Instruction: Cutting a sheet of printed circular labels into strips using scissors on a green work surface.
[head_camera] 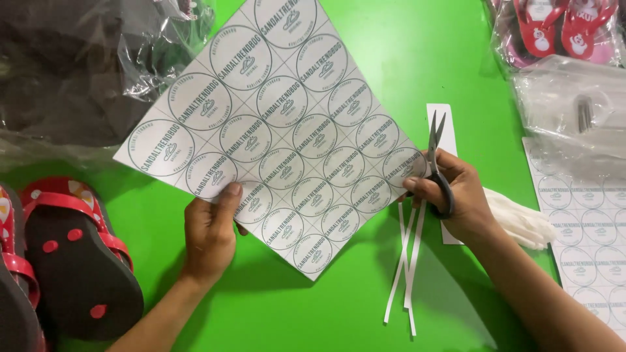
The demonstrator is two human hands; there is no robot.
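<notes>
Sticker sheet [274, 124] is sitting over the middle of the desk [417, 58], tilted, running toward the far edge. Left hand [210, 231] is gripping its near-left edge; right hand [456, 199] is holding scissors [435, 163] at its right corner. Cut strips [405, 267] are hanging just below that corner, reaching toward the near edge. Sandals [65, 261] are lying at the near-left corner, a plastic bag [78, 72] at the far-left one. More sheets [590, 234] are lying along the right edge, bagged sandals [561, 29] behind them at the far-right corner.

Matt paper label sheet [280, 124], metal scissors [435, 163], smooth green tabletop [417, 58]
</notes>
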